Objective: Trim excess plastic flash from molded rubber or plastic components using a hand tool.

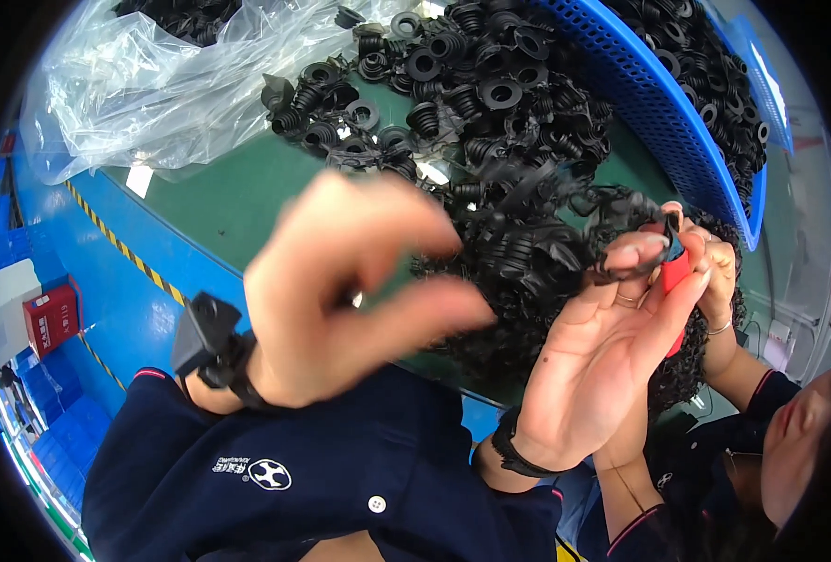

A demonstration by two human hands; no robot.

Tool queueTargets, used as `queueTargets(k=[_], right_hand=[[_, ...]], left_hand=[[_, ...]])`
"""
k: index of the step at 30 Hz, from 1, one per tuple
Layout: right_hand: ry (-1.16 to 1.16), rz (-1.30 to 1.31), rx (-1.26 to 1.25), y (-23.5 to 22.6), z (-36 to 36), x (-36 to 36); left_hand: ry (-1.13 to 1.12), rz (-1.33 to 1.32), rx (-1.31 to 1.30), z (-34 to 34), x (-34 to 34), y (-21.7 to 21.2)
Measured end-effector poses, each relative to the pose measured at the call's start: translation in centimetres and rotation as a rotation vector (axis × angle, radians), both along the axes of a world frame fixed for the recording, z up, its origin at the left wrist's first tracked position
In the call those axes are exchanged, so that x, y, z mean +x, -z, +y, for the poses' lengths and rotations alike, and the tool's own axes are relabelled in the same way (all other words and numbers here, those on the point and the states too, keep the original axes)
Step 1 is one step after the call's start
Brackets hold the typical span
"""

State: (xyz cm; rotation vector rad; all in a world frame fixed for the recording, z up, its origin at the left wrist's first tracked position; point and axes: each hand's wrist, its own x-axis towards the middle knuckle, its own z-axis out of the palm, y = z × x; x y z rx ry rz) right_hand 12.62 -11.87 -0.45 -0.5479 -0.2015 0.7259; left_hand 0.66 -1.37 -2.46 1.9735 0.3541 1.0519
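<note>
My left hand (359,281) is smeared by motion above the near side of the green table. Its thumb and fingers are curved and apart, with nothing seen between them. To its right, my right hand (593,365) is turned palm up, fingers curled against a blurred, thin black rubber piece (621,220). Its thumb crosses in front of a red-handled tool (676,272). A co-worker's hand (718,272) is at that tool's upper end; the working end is hard to make out. Behind both my hands spreads a heap of black ribbed rubber bellows (500,140).
A blue perforated basket (659,103) full of black rubber parts stands at the far right. Clear plastic bags (153,94) lie at the far left of the green table (219,220). A co-worker sits close on my right. A red box (52,318) stands beyond the table's left edge.
</note>
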Motion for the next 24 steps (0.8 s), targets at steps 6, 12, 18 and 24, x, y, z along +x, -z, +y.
queueTargets(k=[6, 12, 18, 24], right_hand=[[0.018, -0.028, 0.031, -0.4, 0.6, -1.0], [-0.183, -0.057, -0.124, -0.8, -0.4, 0.6], [0.163, -0.671, -0.627, 0.4, -0.7, 0.6], [0.275, -1.190, -0.607, 0.6, -2.9, 0.0]], left_hand=[[0.016, 0.126, 0.053, -1.2, 2.2, -0.2], [0.297, 0.202, -0.441, -0.6, 2.4, -0.4], [0.319, 0.276, -0.884, 0.1, 1.5, -0.6], [0.321, 0.240, -0.563, 0.3, 0.9, -0.7]])
